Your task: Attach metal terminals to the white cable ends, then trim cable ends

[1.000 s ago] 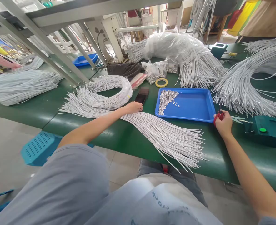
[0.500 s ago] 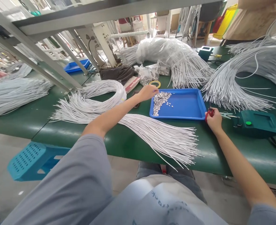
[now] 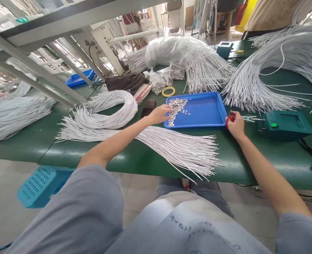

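My left hand (image 3: 159, 114) reaches over the left rim of the blue tray (image 3: 203, 110). Its fingers are bent together at the pile of small silver metal pieces (image 3: 177, 106); whether one is between the fingertips is too small to see. My right hand (image 3: 236, 126) is closed around a red-handled hand tool (image 3: 229, 118) just outside the tray's right end, its jaws mostly hidden. Between my arms and nearer my body, a fan of white cables (image 3: 182, 150) lies on the green table (image 3: 150, 165).
A green device with a clip (image 3: 285, 125) stands right of my right hand. Coiled cable bundles (image 3: 251, 81) lie behind it. Beyond the tray are a yellow tape roll (image 3: 168, 91) and bags of metal pieces (image 3: 157, 82). A metal frame (image 3: 39, 60) crosses the left side.
My left hand has moved from the tray's far left corner toward me, along the left rim to the metal pieces. My right hand keeps its hold beside the tray. The whole view has shifted slightly.
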Demonstrator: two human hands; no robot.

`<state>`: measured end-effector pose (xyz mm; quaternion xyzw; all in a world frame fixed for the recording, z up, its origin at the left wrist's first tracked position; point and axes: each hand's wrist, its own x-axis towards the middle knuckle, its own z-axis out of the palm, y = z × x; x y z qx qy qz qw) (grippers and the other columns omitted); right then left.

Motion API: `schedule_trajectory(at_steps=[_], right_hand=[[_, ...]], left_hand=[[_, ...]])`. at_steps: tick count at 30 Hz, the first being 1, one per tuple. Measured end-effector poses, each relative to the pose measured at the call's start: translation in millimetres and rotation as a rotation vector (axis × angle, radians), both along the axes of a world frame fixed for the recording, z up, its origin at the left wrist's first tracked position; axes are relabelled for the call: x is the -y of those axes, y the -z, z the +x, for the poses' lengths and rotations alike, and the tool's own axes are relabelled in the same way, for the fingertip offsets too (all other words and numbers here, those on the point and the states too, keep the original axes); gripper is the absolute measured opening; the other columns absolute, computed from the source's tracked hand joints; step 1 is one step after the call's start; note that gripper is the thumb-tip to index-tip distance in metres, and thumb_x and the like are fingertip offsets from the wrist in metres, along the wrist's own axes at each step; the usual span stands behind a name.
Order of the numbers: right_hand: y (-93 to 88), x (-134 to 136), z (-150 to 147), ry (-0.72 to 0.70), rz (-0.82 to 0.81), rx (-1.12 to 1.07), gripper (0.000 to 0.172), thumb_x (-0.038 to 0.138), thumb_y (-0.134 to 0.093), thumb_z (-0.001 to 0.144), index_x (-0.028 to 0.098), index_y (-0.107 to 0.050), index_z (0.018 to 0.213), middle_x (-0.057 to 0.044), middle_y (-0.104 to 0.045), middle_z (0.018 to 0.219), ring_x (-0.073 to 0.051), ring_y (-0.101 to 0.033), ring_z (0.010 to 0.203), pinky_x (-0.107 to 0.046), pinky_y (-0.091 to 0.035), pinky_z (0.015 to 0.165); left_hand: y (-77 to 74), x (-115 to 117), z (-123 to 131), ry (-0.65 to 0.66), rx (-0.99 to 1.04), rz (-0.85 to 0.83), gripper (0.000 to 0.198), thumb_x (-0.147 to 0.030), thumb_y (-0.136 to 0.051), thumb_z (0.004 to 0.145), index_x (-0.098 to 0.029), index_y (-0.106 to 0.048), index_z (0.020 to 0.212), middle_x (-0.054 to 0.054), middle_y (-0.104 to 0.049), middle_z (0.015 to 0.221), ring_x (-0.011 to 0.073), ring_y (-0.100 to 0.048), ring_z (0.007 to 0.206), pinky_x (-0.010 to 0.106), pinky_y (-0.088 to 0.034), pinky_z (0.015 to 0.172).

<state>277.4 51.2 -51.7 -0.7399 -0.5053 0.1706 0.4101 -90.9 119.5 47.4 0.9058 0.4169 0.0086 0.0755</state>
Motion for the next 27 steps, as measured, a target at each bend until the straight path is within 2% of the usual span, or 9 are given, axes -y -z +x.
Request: schedule_trajectory(at_steps=[3, 6, 10, 16, 24, 27], right_hand=[[0.0, 0, 0, 0.001, -0.004, 0.002, 0.029, 0.023, -0.055, 0.073, 0.019, -0.055, 0.101, -0.009, -0.066, 0.085, -0.025, -0.061, 0.078, -0.042, -0.049, 0.081], [-0.5, 1, -1, -0.001, -0.002, 0.002, 0.027, 0.023, -0.055, 0.074, 0.019, -0.055, 0.101, -0.009, -0.066, 0.084, -0.025, -0.061, 0.077, -0.041, -0.049, 0.080], [-1.5, 1, -2, -0.001, -0.006, 0.012, 0.028, 0.022, -0.054, 0.074, 0.018, -0.056, 0.102, -0.008, -0.065, 0.082, -0.025, -0.061, 0.077, -0.040, -0.048, 0.079], [-3.1, 2, -2, -0.002, -0.012, 0.002, 0.028, 0.022, -0.055, 0.074, 0.018, -0.057, 0.102, -0.008, -0.066, 0.081, -0.025, -0.062, 0.076, -0.038, -0.048, 0.076], [-6.4, 2, -5, -0.007, -0.029, -0.012, 0.025, 0.023, -0.054, 0.075, 0.019, -0.056, 0.099, -0.010, -0.067, 0.083, -0.028, -0.063, 0.078, -0.042, -0.048, 0.077], [-7.0, 3, -5, -0.006, -0.032, -0.012, 0.026, 0.024, -0.054, 0.074, 0.019, -0.056, 0.099, -0.010, -0.067, 0.082, -0.028, -0.063, 0.077, -0.041, -0.049, 0.076]], left_hand=[[21.8, -4, -8, -0.063, -0.063, -0.053, 0.084, -0.041, -0.078, 0.070, -0.014, -0.046, 0.143, 0.018, -0.038, 0.154, 0.0369, -0.033, 0.143, 0.046, -0.029, 0.119], [32.9, -12, -12, -0.065, -0.084, -0.052, 0.102, -0.051, -0.080, 0.067, -0.015, -0.033, 0.150, 0.020, -0.027, 0.159, 0.0392, -0.024, 0.148, 0.049, -0.021, 0.121], [34.3, -21, -10, -0.006, -0.124, -0.048, 0.104, -0.062, -0.074, 0.069, -0.022, -0.027, 0.153, 0.018, -0.022, 0.162, 0.0393, -0.019, 0.149, 0.050, -0.019, 0.121], [28.8, -30, 2, 0.009, -0.240, -0.008, 0.108, -0.062, -0.074, 0.070, -0.017, -0.023, 0.155, 0.019, -0.014, 0.164, 0.0405, -0.012, 0.151, 0.051, -0.012, 0.122], [26.8, -52, 9, -0.071, -0.237, 0.021, 0.105, -0.055, -0.075, 0.073, -0.014, -0.024, 0.154, 0.021, -0.017, 0.162, 0.0384, -0.014, 0.151, 0.049, -0.015, 0.122], [24.0, -53, 7, -0.080, -0.207, 0.019, 0.105, -0.059, -0.072, 0.074, -0.014, -0.021, 0.155, 0.022, -0.017, 0.162, 0.0385, -0.014, 0.151, 0.049, -0.015, 0.122]])
